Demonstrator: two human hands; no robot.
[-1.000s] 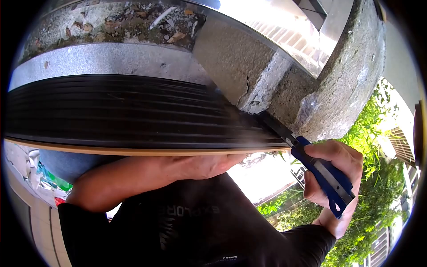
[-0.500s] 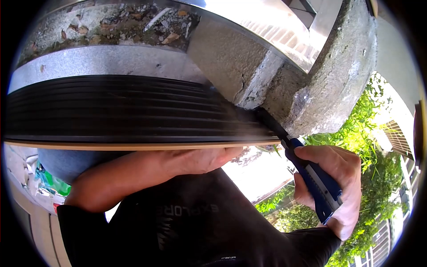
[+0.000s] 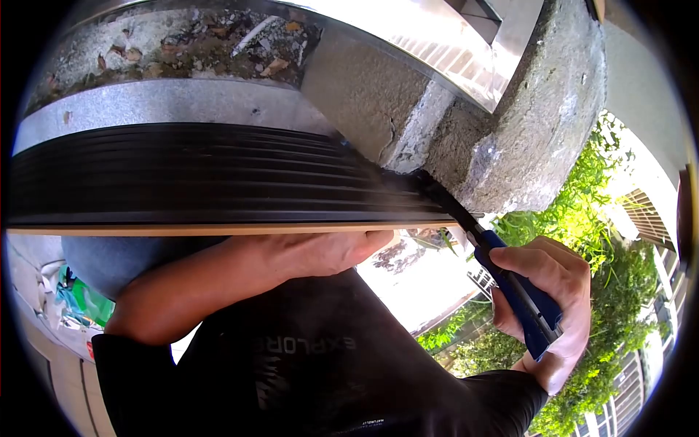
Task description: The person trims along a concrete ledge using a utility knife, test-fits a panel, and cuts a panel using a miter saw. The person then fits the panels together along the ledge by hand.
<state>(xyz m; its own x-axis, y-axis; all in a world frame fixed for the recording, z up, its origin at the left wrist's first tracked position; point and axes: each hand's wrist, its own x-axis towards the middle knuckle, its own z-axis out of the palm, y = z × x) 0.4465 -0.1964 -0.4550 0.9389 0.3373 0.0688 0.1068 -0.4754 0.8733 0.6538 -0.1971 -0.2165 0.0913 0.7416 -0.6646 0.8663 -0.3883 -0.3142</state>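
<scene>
Green plastic (image 3: 89, 300): at the left, near, among other litter.
Blue-grey knee (image 3: 120, 258): just right of the green plastic, part hidden by the forearm.
Grey strip (image 3: 196, 102): runs along the far side of the black panel.
Dry leaves (image 3: 275, 67): scattered with white bits on dirty ground, far beyond the strip.
Black ribbed panel (image 3: 211, 175): long, curved by the lens, reaching from the left edge to the concrete; its ribs run left to right.
Tan edge (image 3: 211, 229): lines the panel's near side.
Left hand (image 3: 320, 255): right against the tan edge, near side, thumb side showing; most fingers are hidden, so I cannot tell whether they are apart or together.
Black shirt (image 3: 306, 349): nearest, with "EXPLORE" upside down.
Concrete (image 3: 539, 131): rough, at the panel's right end and beyond, below a shiny sheet (image 3: 437, 44) on the far side.
Blue knife (image 3: 513, 291): right of the panel; its dark blade slants far and left, over the panel's right end beside the concrete; the tip is hard to make out.
Right hand (image 3: 553, 280): clamped around the knife handle.
Green plants (image 3: 626, 298): at the right, behind that hand.
</scene>
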